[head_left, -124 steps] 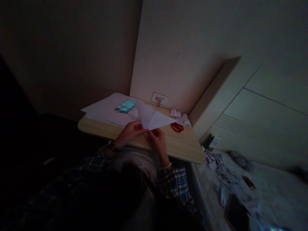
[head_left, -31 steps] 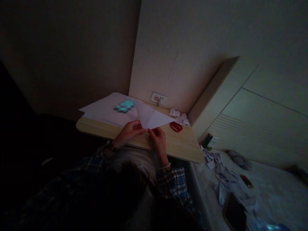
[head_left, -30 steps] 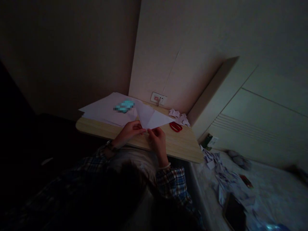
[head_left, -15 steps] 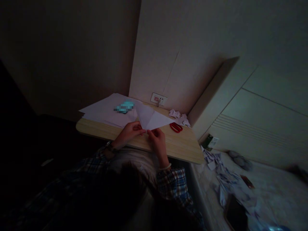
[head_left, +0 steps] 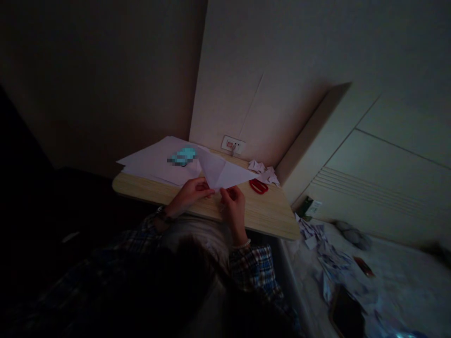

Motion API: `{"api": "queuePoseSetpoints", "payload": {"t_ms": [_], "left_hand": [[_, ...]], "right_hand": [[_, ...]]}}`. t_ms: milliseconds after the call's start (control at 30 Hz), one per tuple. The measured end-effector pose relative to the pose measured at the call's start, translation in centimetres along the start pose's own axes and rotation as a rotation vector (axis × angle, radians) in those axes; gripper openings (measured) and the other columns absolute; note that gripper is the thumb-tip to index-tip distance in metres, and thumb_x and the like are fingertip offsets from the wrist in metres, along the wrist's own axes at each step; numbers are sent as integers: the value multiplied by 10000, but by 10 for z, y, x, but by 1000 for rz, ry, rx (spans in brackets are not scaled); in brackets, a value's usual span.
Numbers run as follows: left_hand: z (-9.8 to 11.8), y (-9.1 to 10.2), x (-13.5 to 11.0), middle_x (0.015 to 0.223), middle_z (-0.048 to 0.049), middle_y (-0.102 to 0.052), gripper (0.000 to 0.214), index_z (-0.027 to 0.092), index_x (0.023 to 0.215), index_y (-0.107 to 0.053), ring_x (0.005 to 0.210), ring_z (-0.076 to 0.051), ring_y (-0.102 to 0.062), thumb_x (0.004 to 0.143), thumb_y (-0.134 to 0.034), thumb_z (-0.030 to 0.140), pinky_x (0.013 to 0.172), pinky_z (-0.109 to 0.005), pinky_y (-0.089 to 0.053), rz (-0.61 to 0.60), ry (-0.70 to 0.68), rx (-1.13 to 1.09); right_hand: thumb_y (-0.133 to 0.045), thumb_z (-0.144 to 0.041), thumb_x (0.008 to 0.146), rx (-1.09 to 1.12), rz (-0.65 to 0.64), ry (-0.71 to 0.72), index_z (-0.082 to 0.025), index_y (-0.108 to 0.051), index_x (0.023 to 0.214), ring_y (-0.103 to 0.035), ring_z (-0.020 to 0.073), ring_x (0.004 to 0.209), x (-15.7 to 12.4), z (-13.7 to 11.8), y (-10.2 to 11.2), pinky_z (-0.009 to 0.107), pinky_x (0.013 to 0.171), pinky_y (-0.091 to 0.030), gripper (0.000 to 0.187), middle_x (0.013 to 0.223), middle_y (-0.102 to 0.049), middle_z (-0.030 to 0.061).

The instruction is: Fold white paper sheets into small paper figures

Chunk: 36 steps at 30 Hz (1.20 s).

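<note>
A folded sheet of white paper (head_left: pixel 229 176) is held up over the wooden table (head_left: pixel 269 211), its low point towards me and a long corner stretching right. My left hand (head_left: pixel 193 191) pinches it near the low point, thumb and fingers together. Just right of that point, my right hand (head_left: pixel 233 199) is closed with thumb and forefinger pressed at the paper's lower edge. Red-handled scissors (head_left: pixel 259 186) lie right of my right hand. Flat white sheets (head_left: pixel 148 159) are stacked at the left, with a blurred turquoise object (head_left: pixel 185 156) on them.
Small folded paper pieces (head_left: pixel 270 176) sit at the table's back right corner, below a wall socket (head_left: pixel 233 144). To the right is a bed (head_left: pixel 405 277) bearing more folded papers (head_left: pixel 313 232), a dark tablet-like object (head_left: pixel 347 312) and a grey soft item (head_left: pixel 352 234).
My right hand has shifted slightly right along the paper's edge, widening the gap between my fingertips. My left hand stays almost where it was. The view has moved very slightly.
</note>
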<state>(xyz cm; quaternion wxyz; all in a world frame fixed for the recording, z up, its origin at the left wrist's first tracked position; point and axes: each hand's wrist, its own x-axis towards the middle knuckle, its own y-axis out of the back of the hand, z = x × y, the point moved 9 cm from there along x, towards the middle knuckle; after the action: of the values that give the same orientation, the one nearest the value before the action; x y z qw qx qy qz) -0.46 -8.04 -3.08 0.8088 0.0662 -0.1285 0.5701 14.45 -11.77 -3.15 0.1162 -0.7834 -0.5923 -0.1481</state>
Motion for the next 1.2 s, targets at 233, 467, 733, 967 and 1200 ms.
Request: {"api": "queuePoseSetpoints", "payload": {"t_ms": [233,467,733,967,1200], "left_hand": [[0,3,1,694,-17,-716,436,173,758,-666,669,-187,-662,563,-880,500,663,-304,-544,13,-11,39],[2,1,-1,705,-20,-713,444,169,770,-675,687,-194,-663,575,-875,514,669,-309,-543,-2,-18,40],[3,-1,0,717,-19,-720,451,163,790,-676,681,-183,-658,544,-888,476,665,-300,-539,1,9,-7],[4,2,0,684,-15,-718,447,172,761,-676,654,-184,-661,560,-882,514,646,-296,-544,19,-17,40],[1,1,0,714,-22,-722,417,166,777,-682,688,-189,-670,588,-872,485,668,-301,-552,-1,-14,33]], "right_hand": [[-707,-496,708,-33,-27,-25,-216,-571,664,-486,122,532,2,4,-3,248,529,-376,314,559,-555,-52],[-725,-470,689,-73,-84,-34,-210,-616,698,-509,137,547,2,7,-10,266,542,-386,282,591,-605,-33],[-706,-473,702,-7,-14,-1,-221,-566,681,-498,128,537,0,-2,-2,257,532,-397,289,583,-566,-46],[-708,-481,702,-62,-59,-19,-215,-581,655,-500,130,542,1,1,-6,257,538,-398,298,569,-572,-40],[-718,-496,718,-53,-54,-1,-219,-571,666,-498,129,528,1,1,-6,256,528,-385,318,562,-568,-46]]}}
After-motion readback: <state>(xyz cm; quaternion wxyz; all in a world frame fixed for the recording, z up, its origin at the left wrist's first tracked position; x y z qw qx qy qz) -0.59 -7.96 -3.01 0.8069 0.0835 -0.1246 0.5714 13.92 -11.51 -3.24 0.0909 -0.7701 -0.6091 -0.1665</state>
